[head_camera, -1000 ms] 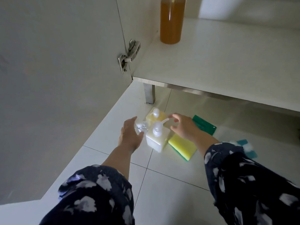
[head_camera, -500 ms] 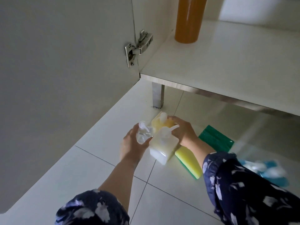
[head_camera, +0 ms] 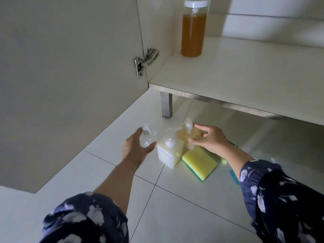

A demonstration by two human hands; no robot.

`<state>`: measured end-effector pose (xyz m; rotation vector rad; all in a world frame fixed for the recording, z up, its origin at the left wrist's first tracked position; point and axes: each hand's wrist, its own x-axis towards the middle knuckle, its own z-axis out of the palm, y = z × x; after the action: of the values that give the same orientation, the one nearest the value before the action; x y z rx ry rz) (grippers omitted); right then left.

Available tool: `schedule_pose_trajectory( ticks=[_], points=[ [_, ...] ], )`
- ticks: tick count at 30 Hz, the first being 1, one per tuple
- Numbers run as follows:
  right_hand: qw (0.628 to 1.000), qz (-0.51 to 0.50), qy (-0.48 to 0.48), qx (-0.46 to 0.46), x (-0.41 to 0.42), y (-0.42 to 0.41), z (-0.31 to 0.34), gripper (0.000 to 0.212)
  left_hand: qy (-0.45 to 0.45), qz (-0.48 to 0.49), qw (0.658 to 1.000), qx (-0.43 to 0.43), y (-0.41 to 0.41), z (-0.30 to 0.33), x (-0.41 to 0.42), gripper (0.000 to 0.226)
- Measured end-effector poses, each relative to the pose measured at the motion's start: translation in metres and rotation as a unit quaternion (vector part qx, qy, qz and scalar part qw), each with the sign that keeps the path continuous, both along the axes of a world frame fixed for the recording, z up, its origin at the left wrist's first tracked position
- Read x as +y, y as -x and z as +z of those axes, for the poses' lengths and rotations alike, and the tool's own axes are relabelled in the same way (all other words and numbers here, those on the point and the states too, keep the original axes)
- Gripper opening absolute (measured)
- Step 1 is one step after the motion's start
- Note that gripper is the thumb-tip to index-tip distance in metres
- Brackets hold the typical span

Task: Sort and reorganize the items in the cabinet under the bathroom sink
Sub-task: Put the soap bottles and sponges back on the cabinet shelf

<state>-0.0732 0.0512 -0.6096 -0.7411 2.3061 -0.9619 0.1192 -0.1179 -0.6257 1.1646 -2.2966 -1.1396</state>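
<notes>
Reaching down to the floor tiles (head_camera: 175, 207) in front of the cabinet, we see our left hand (head_camera: 135, 148) curled round a small clear pump bottle (head_camera: 147, 135), thumb and fingers wrapped about its glassy, see-through body so that the pump head stands above the grip. Just right of it a square white pump bottle (head_camera: 169, 153) stands upright on the tile — milky, blocky, with flat sides and a rounded pump on top. Behind that stands a square yellow pump bottle (head_camera: 190, 135), and our right hand (head_camera: 210, 139) grips it from the right, fingers curled against its far side and thumb at its near face. A yellow sponge (head_camera: 199, 163) with a green underside lies flat beside the white bottle, below our right wrist — soft, slab-shaped, matte. Up on the pale, smooth cabinet shelf (head_camera: 245, 76), well apart from the hands, a tall clear amber bottle (head_camera: 192, 32) with a white cap stands near the left corner. The open door (head_camera: 70, 76) hangs on a metal hinge (head_camera: 146, 60).
</notes>
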Motion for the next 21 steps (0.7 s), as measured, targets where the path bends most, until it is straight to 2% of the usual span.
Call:
schedule_pose_trajectory(
  ticks=[11,17,21],
  points=[
    [0.996,0.021,0.076,0.027,0.02,0.012,0.108,0.074,0.059,-0.045,0.996,0.045,0.022,0.108,0.007,0.054],
    [0.98,-0.027,0.193,0.033,0.003,0.042,0.151,0.07,0.035,-0.052,0.993,0.103,0.071,0.14,0.004,0.075],
    [0.975,-0.061,0.205,0.061,-0.004,0.067,0.154,0.074,0.019,-0.067,0.993,0.096,0.113,0.147,0.005,0.085]
  ],
)
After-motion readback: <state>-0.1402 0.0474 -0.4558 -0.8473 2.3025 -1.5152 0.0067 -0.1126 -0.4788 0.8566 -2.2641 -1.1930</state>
